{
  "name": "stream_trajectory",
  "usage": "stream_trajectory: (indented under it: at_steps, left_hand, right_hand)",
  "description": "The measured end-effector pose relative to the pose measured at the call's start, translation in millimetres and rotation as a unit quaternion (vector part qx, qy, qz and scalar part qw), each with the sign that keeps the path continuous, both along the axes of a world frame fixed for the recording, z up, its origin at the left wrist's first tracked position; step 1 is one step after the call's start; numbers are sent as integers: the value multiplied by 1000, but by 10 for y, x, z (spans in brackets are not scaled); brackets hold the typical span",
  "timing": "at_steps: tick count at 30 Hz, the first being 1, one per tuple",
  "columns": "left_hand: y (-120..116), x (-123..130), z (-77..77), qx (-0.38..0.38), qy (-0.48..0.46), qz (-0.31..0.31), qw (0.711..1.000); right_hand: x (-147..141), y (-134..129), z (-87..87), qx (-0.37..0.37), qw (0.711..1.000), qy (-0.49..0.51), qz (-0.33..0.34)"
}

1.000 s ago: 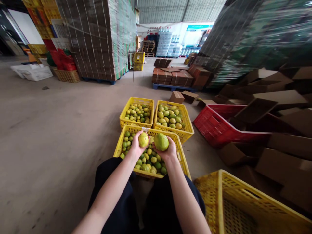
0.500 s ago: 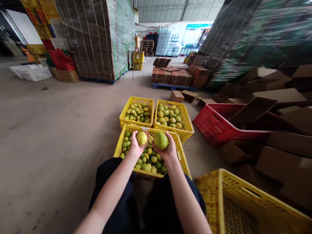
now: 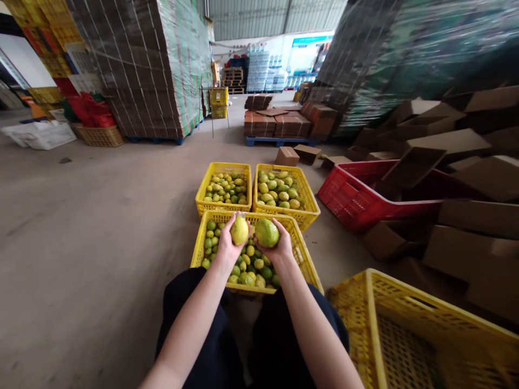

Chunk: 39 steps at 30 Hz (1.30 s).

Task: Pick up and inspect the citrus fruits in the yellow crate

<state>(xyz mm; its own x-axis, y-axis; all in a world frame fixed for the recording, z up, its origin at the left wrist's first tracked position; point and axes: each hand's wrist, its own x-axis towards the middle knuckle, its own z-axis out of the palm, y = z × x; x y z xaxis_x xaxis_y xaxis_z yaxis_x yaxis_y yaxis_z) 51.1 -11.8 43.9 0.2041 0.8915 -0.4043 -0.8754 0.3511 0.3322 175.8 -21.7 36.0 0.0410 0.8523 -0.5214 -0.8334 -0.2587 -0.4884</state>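
Two held fruits (image 3: 266, 233), crate rim (image 3: 199, 237) below, open floor (image 3: 101, 232) left

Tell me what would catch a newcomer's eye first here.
First, at the centre, a yellow fruit in the left hand and a larger green fruit in the right hand, over a yellow crate of loose fruit. Next, the red crate among cardboard boxes at the picture's right.
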Motion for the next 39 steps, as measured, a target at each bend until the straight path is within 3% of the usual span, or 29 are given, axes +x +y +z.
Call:
stream_trajectory:
  at_steps: [5,11,16,23,32,39]
  left_hand:
    - [-12,-25,13,29,-38,-37,998]
    - [-45,-72,51,38,-66,-48,996]
    - [-52,-69,42,29,-89,-25,995]
    - [-4,-44,-22,-43,-54,31,997]
    - [12,-23,-28,-35,-72,41,996]
    - [46,9,-78,-17,-22,24,999]
  right_hand:
    - [-36,35,-8,-26,999,41,8]
    - [-75,29,11,-4,1000,14,3]
    - [-65,27,-12,12,999,34,-2]
    - [-54,39,-19,-12,997,61,-36]
    - [-4,48,-39,-29,995,66,-65]
    - [-19,30,-11,4,1000,-5,10]
